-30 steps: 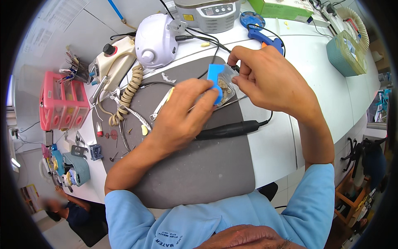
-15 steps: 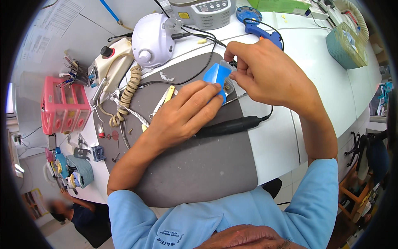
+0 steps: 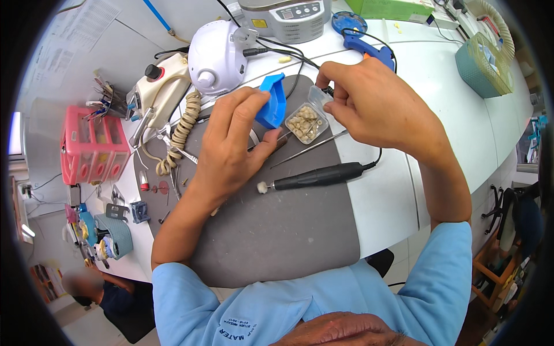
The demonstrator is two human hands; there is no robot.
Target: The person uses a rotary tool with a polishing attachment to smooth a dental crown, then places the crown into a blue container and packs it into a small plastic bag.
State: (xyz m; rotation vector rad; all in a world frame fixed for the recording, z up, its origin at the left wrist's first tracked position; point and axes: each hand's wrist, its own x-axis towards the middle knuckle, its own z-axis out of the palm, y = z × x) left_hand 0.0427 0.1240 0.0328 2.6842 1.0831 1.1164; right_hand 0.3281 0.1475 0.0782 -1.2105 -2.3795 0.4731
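Observation:
My left hand (image 3: pixel 228 130) grips a small blue open-topped tray (image 3: pixel 274 105) between thumb and fingers, tilted and raised over the grey mat. Just right of it sits a small clear plastic box (image 3: pixel 302 140) filled with cream-coloured bits and a few thin metal pieces. Its hinged clear lid (image 3: pixel 317 98) stands up, and my right hand (image 3: pixel 384 104) pinches the edge of that lid. Below the box lies a slim metal instrument (image 3: pixel 309 150). Nearer me rests a black rotary handpiece (image 3: pixel 317 175) with a pale, fuzzy tip (image 3: pixel 263 187).
A white rounded machine (image 3: pixel 216 57), a cream control unit (image 3: pixel 156 86) with coiled hose (image 3: pixel 187 118) and a grey bath (image 3: pixel 283 23) line the back. Pink drawers (image 3: pixel 95 138) stand left. A blue glue gun (image 3: pixel 369 51) and green basket (image 3: pixel 482 66) are at right. Another person sits far left.
The blue tray has moved left and turned in my left hand, away from the clear box, whose contents now show. The handpiece's pale tip is uncovered. My right hand has barely moved.

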